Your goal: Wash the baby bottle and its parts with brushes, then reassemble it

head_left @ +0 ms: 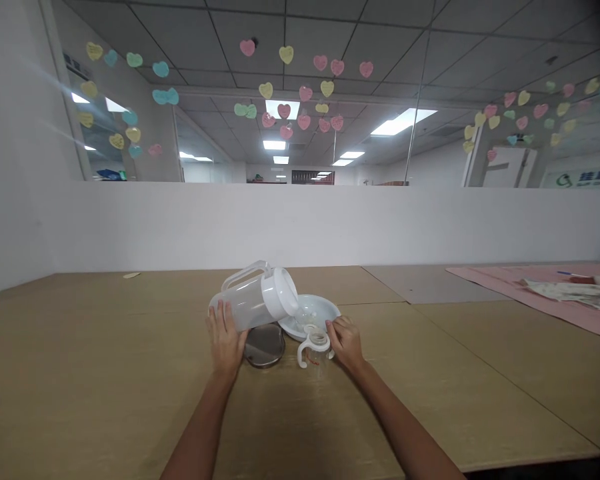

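My left hand (225,343) supports a translucent plastic pitcher (247,303) from below and the near side. The pitcher is tilted far over to the right, its white lid (283,293) pointing down toward the bowl and bottle. My right hand (346,341) is closed at the right handle of a clear baby bottle (316,353) with white side handles and an uncovered mouth. Directly behind the bottle sits a pale blue-white bowl (333,308); clear material shows near the lid, but I cannot tell whether it is flowing water.
A dark, shiny metal dish (265,347) lies under the pitcher. At the far right, a pink cloth (480,277) carries a patterned cloth (570,293). A small beige scrap (131,275) lies at the back left. A white wall (230,223) with glass above borders the wooden table (105,373).
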Tool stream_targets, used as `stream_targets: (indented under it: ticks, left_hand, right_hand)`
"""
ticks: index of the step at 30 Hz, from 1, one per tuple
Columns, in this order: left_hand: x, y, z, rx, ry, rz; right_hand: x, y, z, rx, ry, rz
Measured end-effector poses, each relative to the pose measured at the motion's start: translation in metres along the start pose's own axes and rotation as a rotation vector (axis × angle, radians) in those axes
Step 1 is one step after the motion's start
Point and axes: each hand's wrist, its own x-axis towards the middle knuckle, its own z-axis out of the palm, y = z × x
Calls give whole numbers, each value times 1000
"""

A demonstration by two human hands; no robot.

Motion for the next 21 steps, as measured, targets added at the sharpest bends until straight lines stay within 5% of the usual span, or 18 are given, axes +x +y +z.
stream_targets:
  ticks: [14, 21]
  left_hand:
    - [2, 4, 7, -203, -68, -80]
    - [12, 13, -7, -273, -129, 165]
  right_hand:
    - [-1, -3, 2, -53, 33, -21]
    - [-2, 1, 2, -76, 34, -23]
